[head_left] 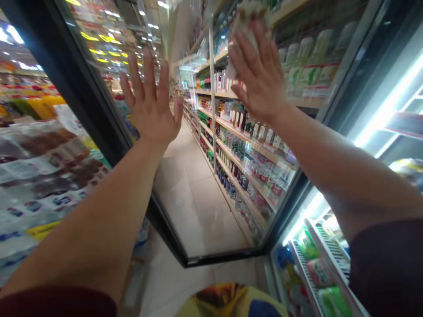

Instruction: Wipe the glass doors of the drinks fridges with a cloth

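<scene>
A tall glass door (211,220) with a black frame stands open in front of me. Flat against its pane, or very close to it, is my left hand (153,105), fingers spread and nothing in it. My right hand (261,75) is higher on the glass, to the right. Under its outstretched fingers is a pale cloth (253,13), pinned between hand and pane and blurred at its top edge. Part of the cloth is hidden behind the fingers.
On the right is a lit cooler with wire shelves (325,246) of packaged goods. Shelves of bottles (238,119) and an aisle floor (185,176) show in the glass. Stacked packs of bottles (42,176) stand on the left, beyond the door frame (72,75).
</scene>
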Demonstrator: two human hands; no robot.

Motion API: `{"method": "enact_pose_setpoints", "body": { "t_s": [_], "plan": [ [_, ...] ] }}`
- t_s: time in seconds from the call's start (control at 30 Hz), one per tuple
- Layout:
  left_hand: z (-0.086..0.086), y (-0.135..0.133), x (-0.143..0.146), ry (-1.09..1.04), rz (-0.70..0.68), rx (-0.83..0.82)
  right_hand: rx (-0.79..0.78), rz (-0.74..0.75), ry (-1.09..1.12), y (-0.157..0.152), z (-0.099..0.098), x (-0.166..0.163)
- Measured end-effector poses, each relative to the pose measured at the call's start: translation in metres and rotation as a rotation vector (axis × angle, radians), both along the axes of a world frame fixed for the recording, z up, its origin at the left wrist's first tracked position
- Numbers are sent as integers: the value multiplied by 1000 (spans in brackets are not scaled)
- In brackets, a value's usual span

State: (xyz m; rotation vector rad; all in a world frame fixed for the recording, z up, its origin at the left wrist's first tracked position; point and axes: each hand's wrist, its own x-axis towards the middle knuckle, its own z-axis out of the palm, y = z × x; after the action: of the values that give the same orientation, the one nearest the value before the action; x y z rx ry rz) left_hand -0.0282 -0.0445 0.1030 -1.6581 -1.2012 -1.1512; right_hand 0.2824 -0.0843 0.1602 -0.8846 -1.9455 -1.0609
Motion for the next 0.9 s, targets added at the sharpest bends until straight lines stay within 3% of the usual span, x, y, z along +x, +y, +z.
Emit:
{"method": "enact_pose_setpoints", "body": {
  "t_s": [0.1,0.23,0.3,0.37,0.47,0.53,0.63,0.77,0.83,0.9],
  "plan": [
    [-2,0,1,33,65,44,-99,35,-101,-2,-15,42],
    [-3,-2,5,38,68,75,96,-149,25,1,7,97],
    [-3,-2,5,32,70,86,175,-228,148,3,23,91],
    [-2,-2,3,21,42,56,211,-244,230,5,31,62],
    [0,-4,0,21,6,-4,156,-151,148,4,19,12],
    [0,-5,0,5,2,-7,53,-39,-17,4,1,2],
    [0,-8,3,-26,-33,-17,-67,51,-193,4,-19,36],
    [1,-9,8,-93,-141,-48,105,-100,-61,10,-4,98],
    [1,-9,9,-113,-163,-72,184,-174,109,12,11,96],
    [2,-11,9,-121,-147,-86,205,-185,251,13,18,72]
  ]
}}
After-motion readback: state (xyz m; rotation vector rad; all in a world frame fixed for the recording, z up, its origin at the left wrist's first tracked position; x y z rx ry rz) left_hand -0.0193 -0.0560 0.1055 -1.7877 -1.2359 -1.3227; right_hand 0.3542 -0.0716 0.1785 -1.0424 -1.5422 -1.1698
